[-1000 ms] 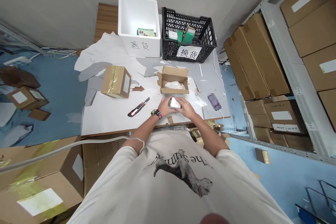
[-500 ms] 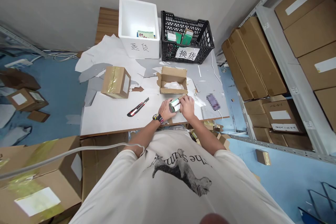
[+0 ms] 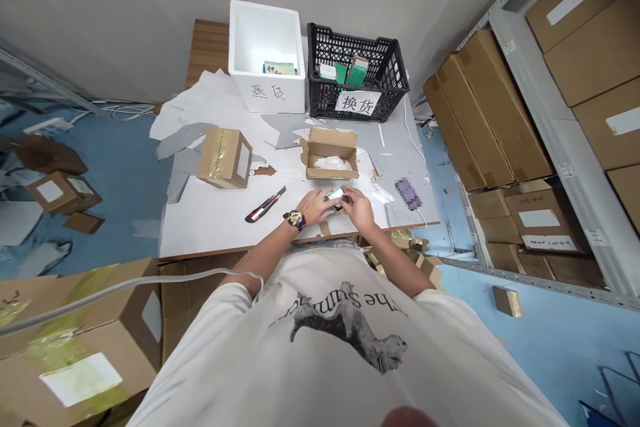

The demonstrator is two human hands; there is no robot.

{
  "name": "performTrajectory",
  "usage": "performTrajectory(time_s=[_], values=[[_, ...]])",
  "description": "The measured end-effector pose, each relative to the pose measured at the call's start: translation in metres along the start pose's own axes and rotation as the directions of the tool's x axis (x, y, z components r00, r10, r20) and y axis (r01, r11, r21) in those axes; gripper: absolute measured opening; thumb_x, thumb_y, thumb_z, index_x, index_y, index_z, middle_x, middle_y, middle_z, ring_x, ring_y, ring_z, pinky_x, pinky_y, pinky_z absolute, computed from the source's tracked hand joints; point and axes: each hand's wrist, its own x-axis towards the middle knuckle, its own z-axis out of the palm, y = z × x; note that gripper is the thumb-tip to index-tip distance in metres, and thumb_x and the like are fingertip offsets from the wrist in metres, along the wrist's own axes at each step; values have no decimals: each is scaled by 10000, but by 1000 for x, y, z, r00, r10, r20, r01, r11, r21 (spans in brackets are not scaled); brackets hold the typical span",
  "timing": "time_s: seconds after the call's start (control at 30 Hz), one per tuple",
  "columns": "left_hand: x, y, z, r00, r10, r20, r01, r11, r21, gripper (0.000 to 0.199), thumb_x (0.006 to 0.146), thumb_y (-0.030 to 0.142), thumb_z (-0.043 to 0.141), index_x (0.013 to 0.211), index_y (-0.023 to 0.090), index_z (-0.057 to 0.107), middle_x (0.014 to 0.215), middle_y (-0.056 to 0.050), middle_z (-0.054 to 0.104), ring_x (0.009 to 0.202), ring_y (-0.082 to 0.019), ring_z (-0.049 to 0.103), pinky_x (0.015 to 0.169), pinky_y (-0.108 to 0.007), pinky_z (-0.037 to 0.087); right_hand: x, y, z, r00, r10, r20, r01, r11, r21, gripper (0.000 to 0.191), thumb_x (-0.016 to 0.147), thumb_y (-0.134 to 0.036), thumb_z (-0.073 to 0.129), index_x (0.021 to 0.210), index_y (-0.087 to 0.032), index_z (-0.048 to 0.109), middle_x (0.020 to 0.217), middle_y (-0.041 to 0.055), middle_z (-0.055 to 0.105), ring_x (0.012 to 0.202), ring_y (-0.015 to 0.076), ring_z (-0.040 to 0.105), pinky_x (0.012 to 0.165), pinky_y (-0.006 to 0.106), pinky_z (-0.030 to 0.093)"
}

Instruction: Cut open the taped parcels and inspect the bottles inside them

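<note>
Between my two hands is a small green-and-white box, close to the table's front edge. My left hand, with a watch on its wrist, is closed around the box's left side. Fingers of my right hand grip its right end; part of the box is hidden behind them. Just beyond my hands stands an open cardboard box with white packing material inside. To the left lies a red-and-black utility knife, and behind it a taped cardboard box.
At the back stand a white foam box and a black plastic crate, both with small packages inside. A blurred purple object with a cable lies at right. Shelves with cartons rise on the right; large cartons stand at lower left.
My hands have turned the small box, so its green-and-white face now shows differently. My left hand has rolled over, its back facing up. The view has shifted slightly.
</note>
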Motion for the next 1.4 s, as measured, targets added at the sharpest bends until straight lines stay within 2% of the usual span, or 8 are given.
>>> performTrajectory(time_s=[0.23, 0.33, 0.43, 0.57, 0.73, 0.93, 1.23, 1.4], values=[[8, -3, -24, 1000, 6, -6, -6, 1000, -26, 650, 955, 410, 881, 1583, 353, 723, 1777, -183, 538, 1453, -482, 574, 1167, -650, 492, -3, -5, 4, 996, 35, 86, -21, 987, -158, 423, 1003, -310, 798, 1416, -228, 840, 1649, 165, 707, 1485, 379, 679, 1296, 551, 534], [7, -8, -16, 997, 69, -18, -71, 976, -206, 686, 944, 416, 890, 1597, 338, 694, 1784, -161, 535, 1532, -432, 585, 1263, -614, 496, -1, -9, 4, 992, -17, 125, 36, 988, -149, 566, 991, -248, 769, 1557, -256, 765, 1684, 142, 672, 1537, 355, 631, 1321, 543, 504], [5, -13, -1, 996, -43, -79, 10, 926, -377, 950, 891, 456, 936, 1729, 264, 533, 1783, -198, 522, 1558, -411, 611, 1265, -565, 544, -1, -13, 1, 987, -50, 154, 72, 988, -138, 706, 948, -177, 752, 1646, -260, 690, 1705, 140, 640, 1559, 341, 605, 1321, 527, 498], [10, -15, 14, 981, -172, -94, 105, 866, -489, 1175, 799, 409, 990, 1801, 261, 395, 1721, -193, 589, 1386, -393, 740, 1199, -567, 607, 1, -19, -3, 988, -25, 155, 54, 981, -188, 575, 930, -186, 789, 1501, -239, 755, 1724, 146, 614, 1521, 369, 606, 1279, 545, 532], [18, -8, 13, 985, -73, -156, 8, 923, -385, 1061, 726, 390, 1030, 1670, 227, 574, 1817, -228, 474, 1640, -465, 527, 1351, -678, 463, 13, -27, 2, 982, 60, 179, -1, 951, -309, 551, 862, -135, 860, 1396, -226, 761, 1781, 157, 555, 1515, 407, 567, 1213, 590, 594], [3, 14, 16, 968, -69, -242, 9, 971, -240, 615, 903, 364, 868, 1491, 238, 738, 1786, -181, 556, 1704, -434, 463, 1400, -680, 398, 25, -27, 9, 973, 35, 228, 37, 952, -305, 406, 830, -100, 788, 1223, -196, 807, 1665, 179, 640, 1343, 349, 679, 1196, 530, 611], [-5, 19, 37, 898, -402, -177, 328, 881, -340, 802, 876, 301, 865, 1636, 210, 627, 1530, -161, 761, 1384, -361, 742, 1191, -473, 609, 13, -53, -19, 989, -150, 2, 150, 987, -53, 450, 812, -272, 826, 1255, -199, 791, 1398, 180, 738, 1361, 378, 690, 1199, 536, 596], [-11, 16, 27, 918, -342, -201, 230, 872, -432, 950, 872, 449, 930, 1695, 175, 541, 1627, -219, 673, 1476, -415, 670, 1269, -594, 543, 31, -83, -74, 975, -107, -194, 152, 959, 238, 566, 849, -361, 868, 1405, -286, 790, 1310, 102, 798, 1240, 345, 729, 1174, 536, 612]])
